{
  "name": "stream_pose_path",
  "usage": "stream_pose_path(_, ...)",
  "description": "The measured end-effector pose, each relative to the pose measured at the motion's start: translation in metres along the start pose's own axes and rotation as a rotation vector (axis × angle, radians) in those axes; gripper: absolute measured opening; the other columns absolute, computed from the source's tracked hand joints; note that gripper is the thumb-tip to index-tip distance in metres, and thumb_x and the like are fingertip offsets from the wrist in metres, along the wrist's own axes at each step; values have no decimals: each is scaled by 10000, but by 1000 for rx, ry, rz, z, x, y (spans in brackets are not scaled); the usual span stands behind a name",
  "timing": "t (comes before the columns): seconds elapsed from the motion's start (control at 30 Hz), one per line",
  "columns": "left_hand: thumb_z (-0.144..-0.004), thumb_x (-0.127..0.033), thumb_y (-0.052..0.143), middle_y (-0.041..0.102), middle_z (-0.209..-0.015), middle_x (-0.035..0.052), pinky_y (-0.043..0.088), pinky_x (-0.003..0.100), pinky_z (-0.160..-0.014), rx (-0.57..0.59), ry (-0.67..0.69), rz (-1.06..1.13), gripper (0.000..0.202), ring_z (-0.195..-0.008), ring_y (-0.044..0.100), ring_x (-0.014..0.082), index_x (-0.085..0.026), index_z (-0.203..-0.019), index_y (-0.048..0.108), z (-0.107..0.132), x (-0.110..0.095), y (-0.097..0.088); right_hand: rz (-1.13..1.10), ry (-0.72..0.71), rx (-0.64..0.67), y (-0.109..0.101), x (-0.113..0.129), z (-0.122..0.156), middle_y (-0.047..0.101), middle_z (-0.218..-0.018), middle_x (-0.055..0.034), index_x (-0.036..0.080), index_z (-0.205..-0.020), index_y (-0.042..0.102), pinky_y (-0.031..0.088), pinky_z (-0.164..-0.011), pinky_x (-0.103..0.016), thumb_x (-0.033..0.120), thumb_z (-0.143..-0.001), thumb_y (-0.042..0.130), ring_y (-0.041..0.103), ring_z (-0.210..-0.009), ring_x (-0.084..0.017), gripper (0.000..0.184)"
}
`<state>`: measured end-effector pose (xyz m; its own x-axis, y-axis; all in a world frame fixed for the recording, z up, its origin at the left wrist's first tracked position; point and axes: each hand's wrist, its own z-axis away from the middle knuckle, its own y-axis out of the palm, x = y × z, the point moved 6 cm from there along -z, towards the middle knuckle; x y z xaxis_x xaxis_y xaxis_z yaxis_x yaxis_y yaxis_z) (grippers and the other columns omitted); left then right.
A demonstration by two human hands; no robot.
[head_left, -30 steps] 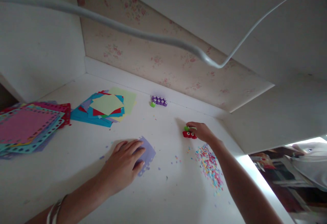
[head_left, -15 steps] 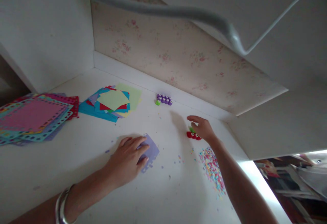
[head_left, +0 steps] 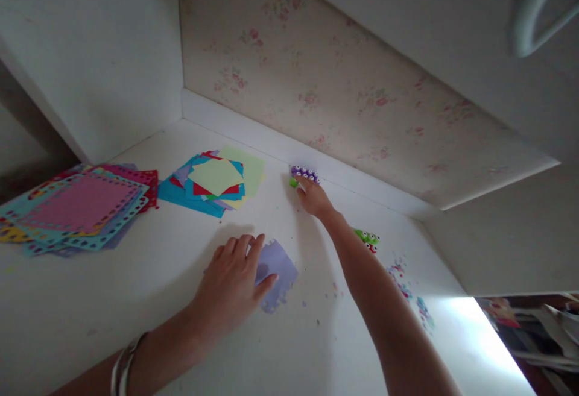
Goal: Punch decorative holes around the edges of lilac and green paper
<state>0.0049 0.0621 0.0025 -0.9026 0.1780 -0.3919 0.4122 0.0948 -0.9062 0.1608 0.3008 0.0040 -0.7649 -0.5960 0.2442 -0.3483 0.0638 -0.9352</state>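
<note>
My left hand (head_left: 230, 281) lies flat, fingers spread, on a small lilac paper (head_left: 279, 265) with a punched edge, on the white desk (head_left: 149, 275). My right hand (head_left: 313, 197) stretches to the back of the desk. Its fingertips are at a row of purple punches (head_left: 306, 173) with a green punch (head_left: 294, 183) beside them. The fingers point away from me, so their grip does not show. Green and red punches (head_left: 368, 240) stand on the desk beside my right forearm.
A loose pile of coloured paper squares (head_left: 217, 180) lies at the back left, and a stack of punched sheets (head_left: 76, 206) at the far left. Confetti (head_left: 407, 290) is scattered on the right. Walls close in the desk at the back and left.
My right hand has left the red and green punches and moved left and back to the purple punches. My left hand stays on the lilac paper. The view has shifted.
</note>
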Motion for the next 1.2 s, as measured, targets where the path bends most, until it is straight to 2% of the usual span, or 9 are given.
stream_pose_path(0.23, -837, -372, 656, 586, -1289, 146, 397, 488, -931, 62, 10, 13, 612, -1140, 511, 337, -154, -1378, 472, 0, -1, 12, -8, -26, -23, -3, 2, -1, 663, -1133, -128, 173, -1112, 674, 450, -1003, -424, 129, -860, 558, 596, -1093, -255, 281)
stream_pose_path(0.37, -787, -326, 704, 609, -1210, 117, 409, 465, -941, 109, -32, 101, 523, -1109, 528, 315, -185, -1270, 561, -5, 8, 10, -42, -33, -34, -5, 12, 19, 656, -1019, -105, 182, -1004, 695, 522, -881, -376, 184, -878, 576, 642, -907, -217, 174)
stream_pose_path(0.5, -748, -275, 731, 605, -1132, 79, 424, 429, -933, 106, -31, 207, 397, -1048, 567, 277, -243, -1131, 632, -5, 11, 6, -79, -63, -27, -13, 29, 60, 654, -1033, -88, 205, -956, 700, 545, -841, -331, 220, -909, 566, 658, -892, -192, 143)
stream_pose_path(0.63, -727, -168, 709, 614, -1206, 87, 436, 405, -925, 68, -37, 285, 607, -1087, 593, 280, -272, -1295, 522, -4, 11, 5, -160, -72, -40, -27, 47, 114, 664, -1088, -76, 250, -1061, 690, 544, -913, -363, 227, -924, 566, 650, -1014, -209, 187)
stream_pose_path(0.73, -744, -152, 666, 692, -1104, 77, 470, 357, -829, 128, -93, 405, 826, -988, 660, 265, -284, -1477, 309, -8, 14, 10, -257, 6, -69, -34, 56, 155, 667, -1103, -77, 260, -1100, 684, 578, -896, -395, 229, -936, 559, 662, -1018, -217, 208)
stream_pose_path(0.8, -729, -185, 677, 719, -1007, 63, 476, 330, -765, 163, -181, 508, 875, -903, 682, 254, -268, -1502, 274, -13, 20, 12, -343, 66, -131, -37, 63, 178, 665, -1109, -89, 254, -1119, 675, 613, -853, -404, 244, -926, 587, 678, -986, -222, 213)
stream_pose_path(0.97, -707, -290, 707, 728, -943, 51, 473, 285, -715, 261, -238, 926, 445, -844, 665, 227, -142, -1123, 649, -22, 23, 10, -516, 121, -334, -49, 83, 217, 657, -1095, -92, 257, -1103, 678, 656, -798, -391, 215, -901, 623, 680, -967, -216, 214)
stream_pose_path(1.07, -730, -343, 700, 718, -849, 32, 455, 276, -674, 320, -259, 1067, 326, -768, 642, 207, -110, -957, 682, -23, 21, 4, -528, 126, -413, -55, 91, 227, 658, -1093, -88, 265, -1064, 693, 660, -791, -398, 194, -881, 643, 673, -988, -227, 202)
stream_pose_path(1.2, -754, -419, 684, 687, -807, 31, 412, 253, -588, 306, -311, 1034, 373, -692, 595, 175, -103, -952, 668, -21, 23, -3, -534, 102, -455, -54, 95, 232, 659, -1110, -97, 272, -1071, 696, 665, -751, -410, 195, -867, 658, 683, -959, -239, 221)
